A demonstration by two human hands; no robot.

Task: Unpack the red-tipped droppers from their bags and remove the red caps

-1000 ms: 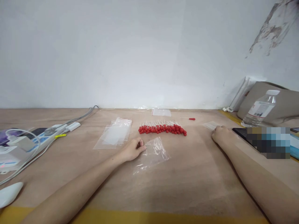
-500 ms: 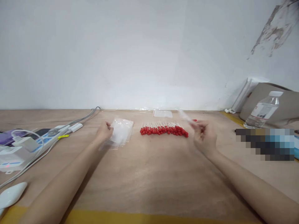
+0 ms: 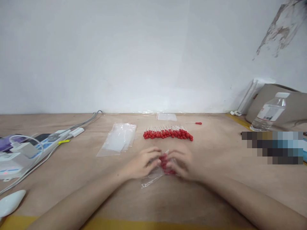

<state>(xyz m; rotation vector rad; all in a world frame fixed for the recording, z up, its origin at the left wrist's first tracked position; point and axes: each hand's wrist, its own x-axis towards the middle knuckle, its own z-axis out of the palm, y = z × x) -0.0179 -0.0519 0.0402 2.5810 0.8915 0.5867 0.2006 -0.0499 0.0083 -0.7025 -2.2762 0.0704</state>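
Note:
My left hand (image 3: 146,162) and my right hand (image 3: 183,162) meet low over the middle of the table. Between their curved fingers is a clear plastic bag (image 3: 151,180) with several red handles (image 3: 164,164) showing in or under it; the film makes it hard to tell which. My right fingers are smeared by motion. Beyond the hands lies a row of small red-handled tools (image 3: 168,133), like mini screwdrivers, with thin pale shafts towards the wall. One more screwdriver (image 3: 198,123) lies alone to the right. Fanned clear bags (image 3: 117,139) lie left of the row.
A small pale packet (image 3: 166,117) lies near the wall. At left are a power strip (image 3: 45,145) with cables and a white spoon-shaped thing (image 3: 11,203). At right stand a water bottle (image 3: 271,111) and a grey-brown container (image 3: 292,102), near a blurred-out patch.
Both hands have come together at the middle, the left from the fanned bags, the right from the right side with something pale and red. A bag with red handles now shows between them.

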